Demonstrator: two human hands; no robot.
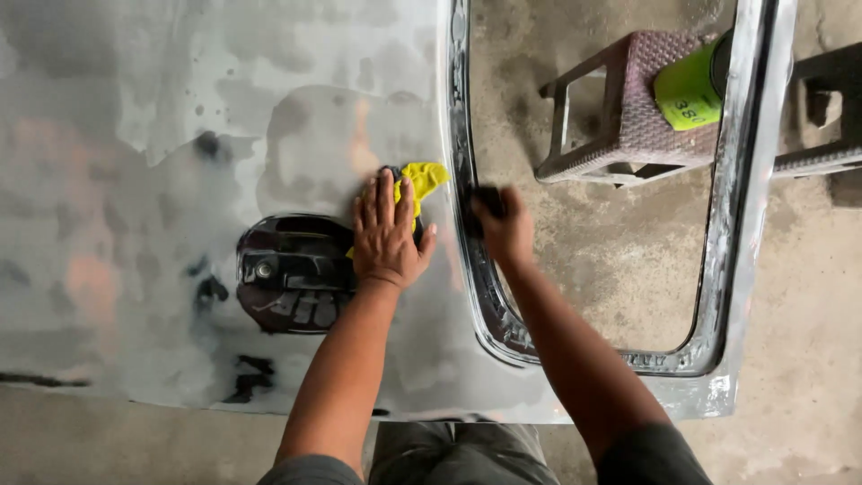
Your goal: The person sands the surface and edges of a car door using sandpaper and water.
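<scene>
The left hand (388, 235) presses flat, open-palmed, on a soft, limp yellow cloth (420, 181) against the stiff, sanded car door panel (180, 108), while the right hand (505, 229) closes its grip on the window frame (467, 135), likely the firmest hold.

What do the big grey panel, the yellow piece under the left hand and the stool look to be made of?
Car door panel: probably sheet metal, dull grey with sanded, patchy primer. Yellow cloth: soft fabric by its crumpled folds, pressed by the left hand. Stool: likely moulded plastic with a woven-pattern top, brownish.
</scene>
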